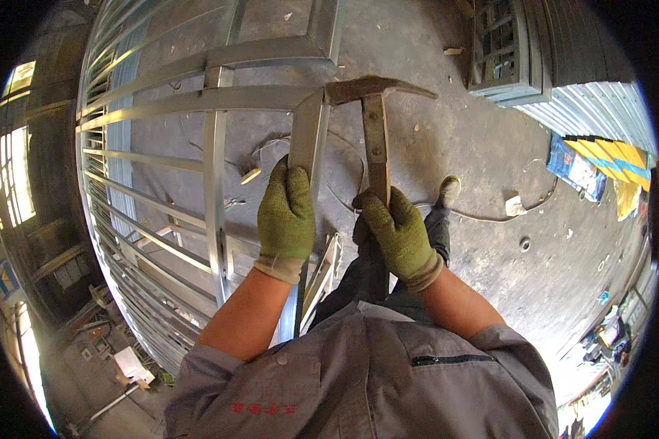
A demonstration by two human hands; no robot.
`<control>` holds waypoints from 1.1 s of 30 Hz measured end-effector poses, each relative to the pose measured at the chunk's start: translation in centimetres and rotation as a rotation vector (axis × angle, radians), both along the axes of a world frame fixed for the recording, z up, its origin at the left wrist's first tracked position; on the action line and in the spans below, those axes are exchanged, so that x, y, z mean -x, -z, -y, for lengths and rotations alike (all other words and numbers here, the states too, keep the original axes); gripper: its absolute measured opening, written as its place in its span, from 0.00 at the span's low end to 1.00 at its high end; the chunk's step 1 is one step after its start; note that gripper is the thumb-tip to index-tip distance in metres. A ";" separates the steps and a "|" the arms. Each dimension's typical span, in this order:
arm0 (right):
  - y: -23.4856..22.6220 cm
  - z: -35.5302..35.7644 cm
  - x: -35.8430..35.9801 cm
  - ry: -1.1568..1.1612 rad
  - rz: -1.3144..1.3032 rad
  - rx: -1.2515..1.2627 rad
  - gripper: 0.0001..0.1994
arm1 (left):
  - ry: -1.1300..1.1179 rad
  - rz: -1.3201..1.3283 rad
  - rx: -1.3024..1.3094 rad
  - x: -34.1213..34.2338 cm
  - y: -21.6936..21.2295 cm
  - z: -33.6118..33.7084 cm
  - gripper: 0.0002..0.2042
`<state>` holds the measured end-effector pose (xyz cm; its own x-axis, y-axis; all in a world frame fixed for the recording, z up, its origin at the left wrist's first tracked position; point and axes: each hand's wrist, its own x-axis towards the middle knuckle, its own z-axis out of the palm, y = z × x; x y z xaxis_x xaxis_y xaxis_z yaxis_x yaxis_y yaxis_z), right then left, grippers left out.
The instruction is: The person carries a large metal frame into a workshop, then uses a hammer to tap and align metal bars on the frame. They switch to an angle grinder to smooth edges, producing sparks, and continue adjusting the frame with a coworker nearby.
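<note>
My right hand (397, 233), in a green glove with a pale cuff, is wrapped round the riveted handle of a hammer (375, 139). The hammer's rusty head has a blunt end at the left and a long, tapering, slightly drooping end at the right. That blunt end lies at the upper corner of a silver metal frame (311, 139); whether they touch, I cannot tell. My left hand (286, 216), gloved alike, closes round the frame's upright square tube just below this corner. The lower part of the hammer handle is partly hidden by my right hand.
Barred metal frames (214, 183) stand along the left. A cable (483, 218) winds over the concrete floor, near a small dark ring (525, 244). Grey corrugated sheets (600, 110) and yellow-and-blue packaging (611, 162) lie at the right. My shoe (449, 192) is beyond my right hand.
</note>
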<state>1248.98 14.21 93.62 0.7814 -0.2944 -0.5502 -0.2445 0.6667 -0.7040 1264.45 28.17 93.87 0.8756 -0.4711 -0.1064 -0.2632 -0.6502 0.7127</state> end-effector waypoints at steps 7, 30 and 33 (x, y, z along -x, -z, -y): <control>0.8 -1.2 0.1 0.080 -0.082 0.107 0.14 | -0.001 0.075 0.017 -1.8 -0.8 -3.8 0.23; 5.9 -5.2 -6.0 0.344 0.132 -0.023 0.14 | -0.019 -0.033 -0.003 -1.7 1.9 -3.1 0.23; 7.2 -4.5 -5.6 0.250 0.177 -0.086 0.13 | 0.002 0.000 -0.019 -0.9 2.2 -2.6 0.23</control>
<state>1254.61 18.72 86.39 0.7767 -0.4476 -0.4430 0.0561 0.7498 -0.6592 1265.37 30.76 91.63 0.8746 -0.4708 -0.1157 -0.2645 -0.6633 0.7001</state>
